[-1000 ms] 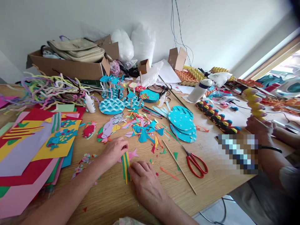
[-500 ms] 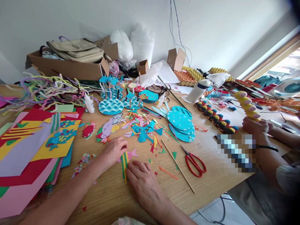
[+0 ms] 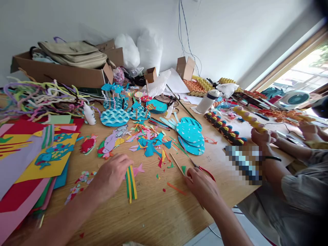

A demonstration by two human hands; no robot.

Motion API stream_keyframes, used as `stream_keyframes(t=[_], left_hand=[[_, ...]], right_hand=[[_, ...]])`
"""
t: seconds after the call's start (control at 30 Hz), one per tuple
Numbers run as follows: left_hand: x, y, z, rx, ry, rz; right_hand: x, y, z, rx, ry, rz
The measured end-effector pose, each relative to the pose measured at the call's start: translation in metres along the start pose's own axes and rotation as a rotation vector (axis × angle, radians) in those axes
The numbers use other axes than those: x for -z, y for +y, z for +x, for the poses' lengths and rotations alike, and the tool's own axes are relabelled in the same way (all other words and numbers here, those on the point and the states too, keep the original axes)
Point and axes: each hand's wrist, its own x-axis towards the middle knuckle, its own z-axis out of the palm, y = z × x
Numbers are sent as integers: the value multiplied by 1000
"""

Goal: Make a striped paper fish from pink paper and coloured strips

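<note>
Near on the wooden bench, the left hand touches the far end of green-and-yellow paper strips; a sideways nudge could skew them. Rightward, the right hand touches a slim wooden stick. Whether either grip is closed, I cannot tell.

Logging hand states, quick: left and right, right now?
Left hand: fingers bent at the top of the paper strips; grip cannot be told.
Right hand: fingers curled at the stick, by the scissors; grip cannot be told.
</note>
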Motion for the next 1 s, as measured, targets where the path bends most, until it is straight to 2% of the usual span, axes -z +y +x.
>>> stream_keyframes(t=[0.13, 0.27, 0.37, 0.47, 0.5, 0.53, 0.57, 0.63, 0.7, 0.77, 0.87, 1.0], left_hand=[[-11, 19, -26, -81, -148, 116], [-29, 21, -45, -57, -197, 296], [-41, 16, -54, -81, -156, 350], [-50, 14, -60, -67, -117, 354], [-52, 14, -62, -62, -110, 355], [-53, 15, -63, -62, -107, 359], [-54, 16, -64, -68, -109, 364], [-54, 18, -64, -74, -101, 381], [-52, 19, -64, -71, -85, 392], [-51, 18, -65, -87, -68, 398], [-54, 15, -67, -152, -39, 409], [-61, 12, -70, -155, 0, 414]], right_hand=[[-5, 4, 2, 7, -101, -63], [9, 8, 2, -77, -61, -73], [34, 15, -5, -123, 163, 63], [55, 8, -13, 59, 488, 449], [58, 1, -14, 138, 559, 579], [60, -10, -13, 229, 562, 692], [59, -23, -10, 335, 516, 798], [52, -51, -2, 515, 339, 962], [39, -79, 8, 605, 188, 1054], [26, -100, 17, 662, 129, 1041], [11, -116, 25, 740, 64, 958], [2, -121, 27, 770, 12, 900]])
